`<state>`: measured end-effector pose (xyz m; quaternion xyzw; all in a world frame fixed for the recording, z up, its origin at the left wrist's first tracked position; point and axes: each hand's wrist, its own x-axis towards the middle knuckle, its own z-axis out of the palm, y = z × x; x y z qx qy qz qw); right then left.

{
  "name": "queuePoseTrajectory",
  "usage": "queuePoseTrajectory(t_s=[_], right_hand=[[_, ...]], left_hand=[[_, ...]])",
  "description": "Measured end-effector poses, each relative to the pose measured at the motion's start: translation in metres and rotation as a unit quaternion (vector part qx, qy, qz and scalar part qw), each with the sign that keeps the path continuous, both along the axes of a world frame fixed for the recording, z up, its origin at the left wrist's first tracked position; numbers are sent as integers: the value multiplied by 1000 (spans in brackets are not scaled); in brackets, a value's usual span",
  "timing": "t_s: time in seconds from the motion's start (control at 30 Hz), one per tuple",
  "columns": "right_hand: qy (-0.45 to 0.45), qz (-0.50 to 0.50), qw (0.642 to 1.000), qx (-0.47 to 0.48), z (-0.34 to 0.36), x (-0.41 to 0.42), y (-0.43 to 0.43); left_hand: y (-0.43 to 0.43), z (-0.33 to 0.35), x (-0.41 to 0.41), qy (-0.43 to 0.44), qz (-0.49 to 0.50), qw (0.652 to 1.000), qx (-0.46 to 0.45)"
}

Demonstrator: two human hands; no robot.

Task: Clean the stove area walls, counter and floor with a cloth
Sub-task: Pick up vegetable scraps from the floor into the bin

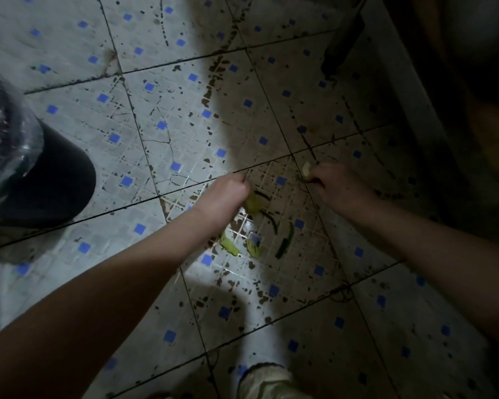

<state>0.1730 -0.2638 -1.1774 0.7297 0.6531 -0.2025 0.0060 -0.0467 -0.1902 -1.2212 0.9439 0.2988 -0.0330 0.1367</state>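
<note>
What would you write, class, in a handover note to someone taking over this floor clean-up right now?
Left hand: grips a yellow-green peel low over the floor tiles.
Right hand: pinches a pale scrap.
Things: loose green peels and dark strips lie on the tiles between and below the hands; black bin with a clear liner at the left.
Done: two scraps in hand.
Left: gather the other peels, then wipe the stained tiles. No cloth is in view.
</note>
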Motion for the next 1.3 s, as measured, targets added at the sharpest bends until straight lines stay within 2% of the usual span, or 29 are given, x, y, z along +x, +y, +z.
queuePoseTrajectory(t_s=[0.4, 0.63, 0.87, 1.03, 1.3], right_hand=[[13, 37, 998, 57, 28, -42, 34], [54, 75, 984, 153, 51, -73, 62], [35, 133, 969, 206, 74, -132, 89], [58, 189, 955, 221, 90, -177, 101], [105, 217, 934, 263, 109, -236, 125]], left_hand=[[26, 44, -52, 7, 96, 994, 43], [40, 77, -96, -11, 146, 983, 110], [49, 118, -146, -57, 229, 959, 157], [51, 146, -184, -100, 289, 939, 159], [49, 163, -261, -94, 384, 899, 187]])
